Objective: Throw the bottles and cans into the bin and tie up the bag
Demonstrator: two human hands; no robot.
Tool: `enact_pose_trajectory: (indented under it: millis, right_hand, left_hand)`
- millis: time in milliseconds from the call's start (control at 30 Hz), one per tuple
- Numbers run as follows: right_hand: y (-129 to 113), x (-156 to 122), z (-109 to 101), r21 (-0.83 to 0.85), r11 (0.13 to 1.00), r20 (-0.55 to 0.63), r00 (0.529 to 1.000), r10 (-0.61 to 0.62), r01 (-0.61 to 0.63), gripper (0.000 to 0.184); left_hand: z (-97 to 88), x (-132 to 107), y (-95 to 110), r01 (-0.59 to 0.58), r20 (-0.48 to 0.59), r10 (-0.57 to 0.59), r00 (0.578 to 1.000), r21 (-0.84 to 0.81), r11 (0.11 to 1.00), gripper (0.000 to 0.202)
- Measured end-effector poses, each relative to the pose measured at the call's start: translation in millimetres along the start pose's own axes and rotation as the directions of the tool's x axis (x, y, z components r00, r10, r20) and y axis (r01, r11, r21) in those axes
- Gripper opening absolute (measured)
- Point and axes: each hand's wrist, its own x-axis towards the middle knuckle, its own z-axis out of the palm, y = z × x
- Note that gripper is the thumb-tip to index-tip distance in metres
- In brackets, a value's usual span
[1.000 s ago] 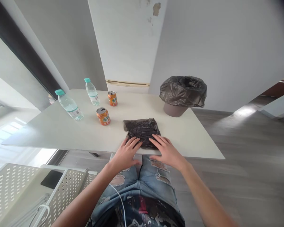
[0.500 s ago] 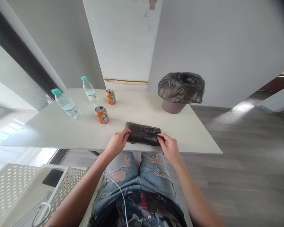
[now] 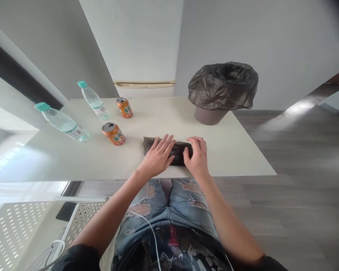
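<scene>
A folded dark plastic bag lies near the front edge of the white table. My left hand rests flat on its left part with the fingers stretched out. My right hand presses on its right end, fingers curved down over the fold. Both hands touch the bag; most of it is hidden under them.
A bin lined with a dark bag stands at the table's back right. Two orange cans and two water bottles stand at the left. A white perforated rack is at the lower left, below the table.
The bag was folded over into a narrower strip. My hands went from pinching its two ends to pressing down on top of it. The camera tilted slightly.
</scene>
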Motion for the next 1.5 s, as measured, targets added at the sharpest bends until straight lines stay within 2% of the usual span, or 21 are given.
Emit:
enact_pose_trajectory:
  millis: [67, 133, 200, 333, 467, 667, 833, 900, 967, 1033, 1133, 1200, 1233, 1267, 1300, 1367, 1400, 1433, 1467, 1500]
  right_hand:
    - [-10, 2, 0, -0.049, 0.987, 0.133, 0.98, -0.147, 0.155, 0.041]
    - [-15, 3, 7, -0.069, 0.969, 0.317, 0.926, -0.205, 0.238, 0.048]
    - [-15, 2, 18, -0.078, 0.969, 0.426, 0.887, -0.179, 0.233, 0.056]
    - [-7, -3, 30, -0.042, 0.97, 0.512, 0.838, -0.186, 0.241, 0.061]
    - [0, -4, 26, -0.033, 0.969, 0.528, 0.828, -0.189, 0.243, 0.059]
    - [9, -6, 13, -0.119, 0.975, 0.534, 0.84, -0.095, 0.186, 0.058]
    - [12, -12, 8, -0.167, 0.974, 0.481, 0.875, -0.057, 0.155, 0.06]
    - [5, -18, 5, -0.211, 0.97, 0.435, 0.9, -0.016, 0.12, 0.059]
    - [-7, -30, -4, -0.3, 0.953, 0.376, 0.924, 0.073, 0.047, 0.057]
    - [-18, -44, -20, -0.384, 0.923, 0.358, 0.923, 0.143, 0.006, 0.056]
    - [-19, -57, -57, -0.339, 0.935, 0.431, 0.901, 0.052, 0.108, 0.046]
    - [-5, -53, -79, -0.258, 0.947, 0.399, 0.914, -0.078, 0.194, 0.04]
    - [5, -47, -87, -0.221, 0.942, 0.386, 0.91, -0.153, 0.252, 0.044]
    - [17, -40, -92, -0.182, 0.926, 0.41, 0.881, -0.234, 0.33, 0.053]
    - [27, -34, -94, -0.127, 0.898, 0.481, 0.817, -0.317, 0.422, 0.062]
    - [42, -24, -89, 0.017, 0.826, 0.631, 0.635, -0.446, 0.564, 0.071]
    - [44, -23, -83, 0.093, 0.799, 0.676, 0.552, -0.489, 0.594, 0.071]
    - [43, -23, -76, 0.16, 0.787, 0.68, 0.511, -0.525, 0.596, 0.067]
    - [38, -24, -68, 0.217, 0.79, 0.649, 0.52, -0.555, 0.573, 0.061]
    - [31, -27, -60, 0.258, 0.813, 0.597, 0.576, -0.559, 0.522, 0.052]
  left_hand:
    - [16.1, 0, -2, 0.04, 0.112, -0.043, 0.993, 0.029, 0.999, 0.063]
    - [29.7, -6, -5, 0.13, 0.145, -0.135, 0.98, 0.047, 0.99, 0.063]
    - [37.3, -14, -8, 0.184, 0.131, -0.191, 0.973, 0.063, 0.981, 0.063]
    - [36.8, -31, -7, 0.201, 0.097, -0.209, 0.973, 0.084, 0.976, 0.067]
    - [31.2, -36, -5, 0.191, 0.13, -0.2, 0.971, 0.079, 0.978, 0.069]
    - [24.9, -36, -12, 0.176, 0.179, -0.184, 0.966, 0.058, 0.983, 0.069]
    - [14.3, -32, -22, 0.16, 0.192, -0.167, 0.967, 0.048, 0.986, 0.074]
    - [7.9, -32, -15, 0.216, 0.108, -0.222, 0.969, 0.063, 0.974, 0.07]
    - [3.8, -38, 1, 0.271, 0.011, -0.272, 0.962, 0.033, 0.962, 0.058]
    - [4.9, -47, 23, 0.28, -0.002, -0.281, 0.96, -0.048, 0.959, 0.052]
    - [14.8, -61, 49, 0.21, 0.107, -0.198, 0.974, -0.116, 0.971, 0.069]
    - [21.5, -68, 54, 0.167, 0.144, -0.15, 0.978, -0.113, 0.979, 0.073]
    - [23.2, -70, 52, 0.149, 0.14, -0.131, 0.982, -0.129, 0.98, 0.071]
    - [23.6, -71, 49, 0.136, 0.12, -0.117, 0.986, -0.167, 0.977, 0.069]
    - [22.5, -72, 45, 0.123, 0.093, -0.104, 0.99, -0.225, 0.966, 0.068]
    - [16.6, -71, 37, 0.107, 0.036, -0.101, 0.994, -0.363, 0.926, 0.069]
    - [12.5, -69, 34, 0.112, 0.013, -0.117, 0.993, -0.416, 0.902, 0.069]
    - [8.2, -67, 32, 0.124, 0.001, -0.139, 0.99, -0.453, 0.883, 0.068]
    - [4.2, -64, 31, 0.143, 0.0, -0.162, 0.987, -0.476, 0.868, 0.067]
    - [0.8, -60, 30, 0.172, 0.007, -0.193, 0.981, -0.49, 0.854, 0.064]
